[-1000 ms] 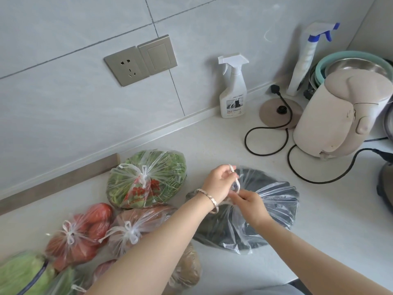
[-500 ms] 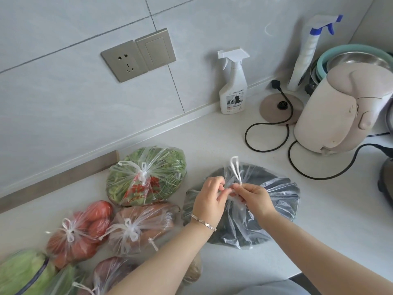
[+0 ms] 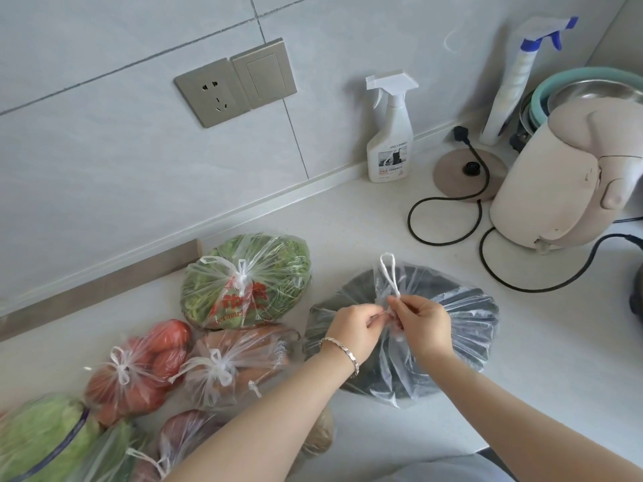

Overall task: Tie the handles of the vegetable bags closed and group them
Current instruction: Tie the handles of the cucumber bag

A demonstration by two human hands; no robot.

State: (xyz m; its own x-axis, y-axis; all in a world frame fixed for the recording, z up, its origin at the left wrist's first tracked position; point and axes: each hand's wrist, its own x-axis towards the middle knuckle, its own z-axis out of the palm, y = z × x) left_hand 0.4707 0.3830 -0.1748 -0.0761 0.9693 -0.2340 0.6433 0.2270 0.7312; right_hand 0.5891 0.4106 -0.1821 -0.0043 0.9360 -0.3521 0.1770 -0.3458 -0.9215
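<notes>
A clear plastic bag of dark vegetables (image 3: pixel 462 318) lies on the white counter (image 3: pixel 348 224). My left hand (image 3: pixel 355 327) and my right hand (image 3: pixel 422 325) pinch its twisted handles at the gathered neck, fingertips almost touching. One white handle loop (image 3: pixel 388 273) sticks up above my fingers. To the left lie tied bags: green beans (image 3: pixel 250 280), carrots (image 3: pixel 236 363), tomatoes (image 3: pixel 139 370), cabbage (image 3: pixel 38 436) and another partly hidden under my left forearm.
A white spray bottle (image 3: pixel 391 130) stands at the wall. A beige kettle (image 3: pixel 563 175) lies tipped beside its round base (image 3: pixel 466 173), with black cords looping over the counter. A second spray bottle (image 3: pixel 518 74) and stacked bowls (image 3: pixel 591 88) fill the right corner.
My hands came down from holding a handle raised to pinching together at the bag's neck. The handle loop now stands free above my fingers and the neck is gathered tighter.
</notes>
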